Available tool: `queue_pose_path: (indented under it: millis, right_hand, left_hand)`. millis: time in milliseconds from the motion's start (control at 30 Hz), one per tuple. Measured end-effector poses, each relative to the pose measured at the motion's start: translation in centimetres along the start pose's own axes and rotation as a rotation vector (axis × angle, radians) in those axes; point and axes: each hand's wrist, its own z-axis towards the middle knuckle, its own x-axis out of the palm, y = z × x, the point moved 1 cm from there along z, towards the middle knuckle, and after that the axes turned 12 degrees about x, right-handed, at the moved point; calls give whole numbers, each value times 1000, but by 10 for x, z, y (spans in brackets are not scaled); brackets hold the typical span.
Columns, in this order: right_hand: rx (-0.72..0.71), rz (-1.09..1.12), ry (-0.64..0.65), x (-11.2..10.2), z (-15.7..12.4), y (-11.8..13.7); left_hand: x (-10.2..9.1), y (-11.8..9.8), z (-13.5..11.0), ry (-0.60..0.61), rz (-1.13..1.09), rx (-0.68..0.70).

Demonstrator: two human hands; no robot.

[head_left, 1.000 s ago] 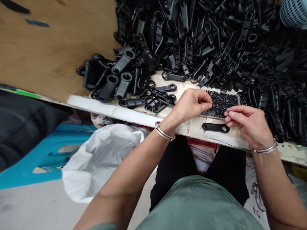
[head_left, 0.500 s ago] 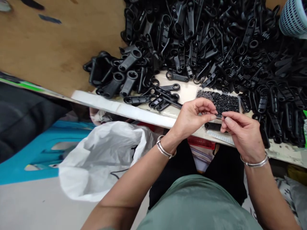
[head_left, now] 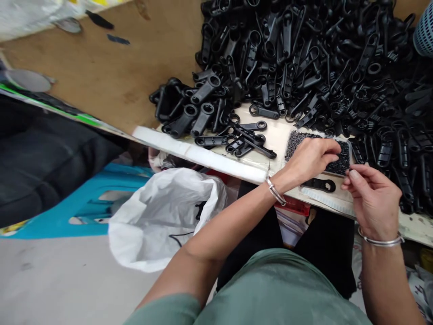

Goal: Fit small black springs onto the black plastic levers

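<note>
My left hand rests over a shallow tray of tiny black pieces, fingers curled together in a pinch among them; what it pinches is too small to make out. My right hand hovers just right of the tray, thumb and fingers pressed together on something tiny that I cannot name. A single flat black plastic arm lies on the table edge below the tray, between both hands. Each wrist wears a silver bangle.
A huge heap of black plastic arms covers the table behind the tray. A few loose arms lie left of it on the pale board. A white plastic bag gapes open below the table edge. A blue mesh basket stands at far right.
My hands were pinched together in front of the tray; now the left hand has moved onto the tray and the right has drawn back to the right. The view has shifted leftward.
</note>
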Motion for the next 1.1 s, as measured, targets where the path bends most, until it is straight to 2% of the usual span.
queue_pose_path:
  millis: [100,233,333,467,633,767,933,1100]
  right_hand:
    - [3,-1,-23,-11,-1,-3]
    - [17,1,-33,-17,0,-10]
    - [6,-52,-13,-14,0,-14]
    - [-10,-99,12,-11,-2,-14]
    - [32,-99,-11,-12,-5,-10]
    - [38,-72,13,-8,-5,-8]
    - [53,-47,62,-1,-5,-9]
    - [57,-67,82,4,-8,-8]
  left_hand:
    - [-22,6,4,29,153,-16]
    - [-46,20,-6,278,536,-93]
    - [-43,26,-10,383,665,-81]
    - [-33,29,-9,420,684,-59]
    - [-35,33,-10,362,593,-44]
    - [-38,32,-13,248,496,-26]
    - [-41,31,-16,110,382,-98]
    - [-43,32,-20,-43,191,-98]
